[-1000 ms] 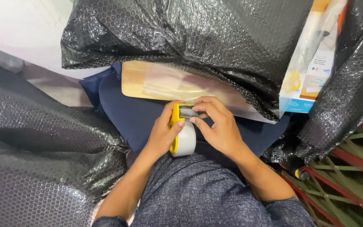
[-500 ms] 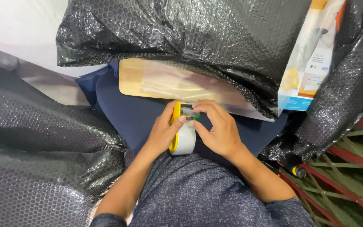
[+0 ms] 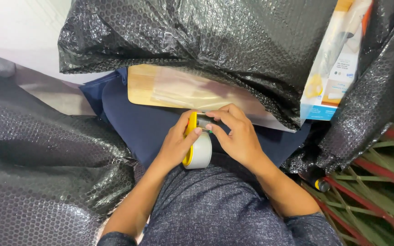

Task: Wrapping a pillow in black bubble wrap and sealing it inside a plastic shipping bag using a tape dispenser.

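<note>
The yellow plastic tape dispenser [image 3: 190, 136], loaded with a roll of pale grey tape [image 3: 201, 151], sits at the centre of the view, directly between the two hands and just above the lap of the person in the speckled dark-blue shirt [image 3: 215, 205]. Its long axis runs nearly vertical in the picture: the cutter head points away from the body, toward the wooden board, and the roll end lies toward the body.

The left hand [image 3: 175, 145] is clenched around the yellow frame from the left side, thumb laid across the upper part of the frame. The right hand [image 3: 235, 136] comes in from the right; its fingertips [image 3: 209, 124] pinch at the cutter head, where the free end of the tape would be. Whether a tape end is held between those fingertips cannot be told. Both hands touch the dispenser; the left carries it, the right works only at its far end.

Just beyond the dispenser lies a light wooden board in clear film [image 3: 160, 89], its long axis crosswise to the dispenser and its right part hidden under a sheet of black bubble wrap [image 3: 206, 41]. The board rests on a dark-blue cushion [image 3: 137, 120]. More black bubble wrap [image 3: 46, 159] lies at the left. A white-and-blue printed carton [image 3: 331, 86] stands at the upper right, well apart from the hands.
</note>
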